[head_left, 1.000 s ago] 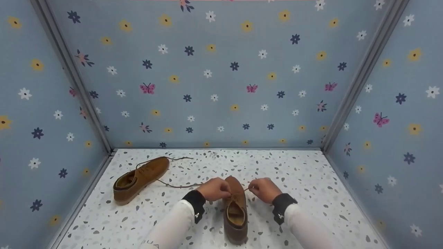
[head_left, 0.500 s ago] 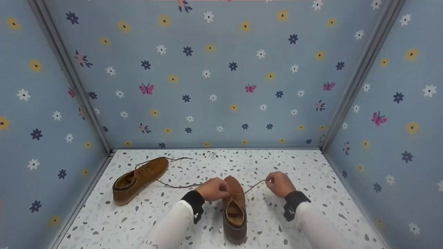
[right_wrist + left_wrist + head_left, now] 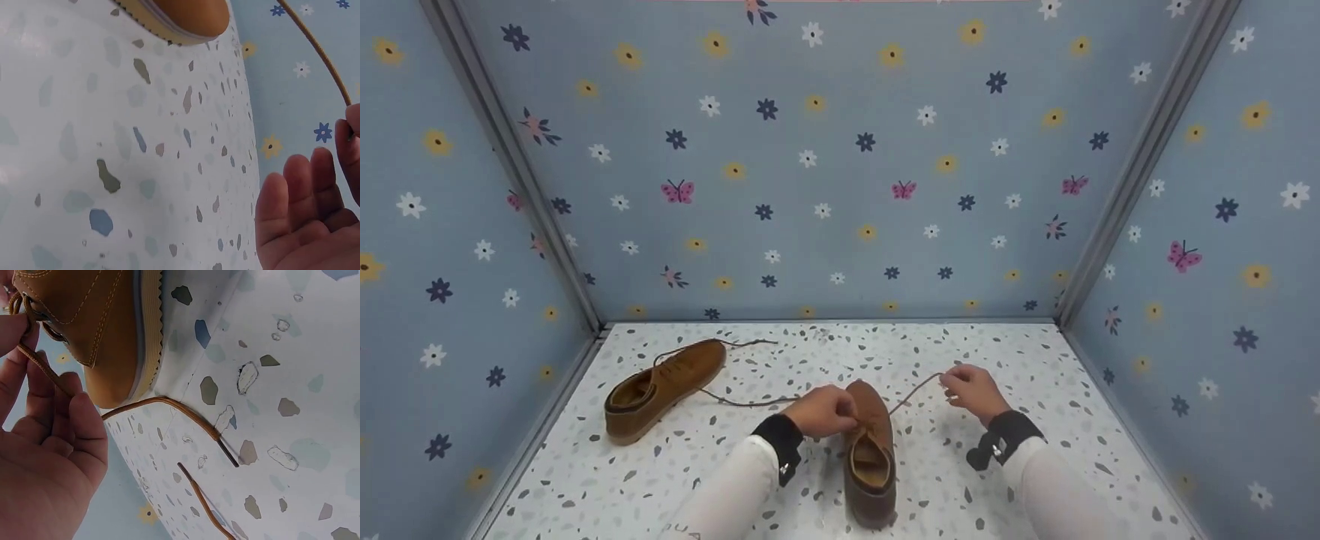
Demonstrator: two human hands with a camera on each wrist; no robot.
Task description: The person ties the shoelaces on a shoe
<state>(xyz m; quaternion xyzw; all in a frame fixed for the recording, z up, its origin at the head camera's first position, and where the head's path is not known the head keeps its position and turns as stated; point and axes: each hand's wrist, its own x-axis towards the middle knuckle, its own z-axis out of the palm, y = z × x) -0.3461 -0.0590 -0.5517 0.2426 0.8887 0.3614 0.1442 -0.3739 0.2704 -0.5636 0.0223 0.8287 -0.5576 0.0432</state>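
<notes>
Booth: blue flowered panels (image 3: 840,187) border a white speckled surface (image 3: 1005,480); two shoes stand within.
Near shoe (image 3: 871,459): brown, upright on the surface between the hands, toe towards the back panel.
Near shoe's inside: tan lining and insole show through the collar; the toe end is hidden under the upper.
Left hand (image 3: 821,411): at the shoe's left side by the lacing; thumb and forefinger pinch the left lace (image 3: 48,371) close to the eyelets, the other fingers bent with the lace running across them.
Right hand (image 3: 975,394): raised, out to the right of the shoe; thumb and forefinger meet on the end of the right lace (image 3: 915,394), the other three fingers loosely curved.
Right lace: slants up from the lacing in a slight curve.
Other shoe (image 3: 667,390): brown, upright at the left, toe angled to the back right; a dark-edged collar around a partly shadowed inside.
Trailing lace (image 3: 751,343): stretches past the other shoe's toe.
Lace tips (image 3: 228,453): two lie near each other, apart; which shoe each belongs to, I cannot tell.
</notes>
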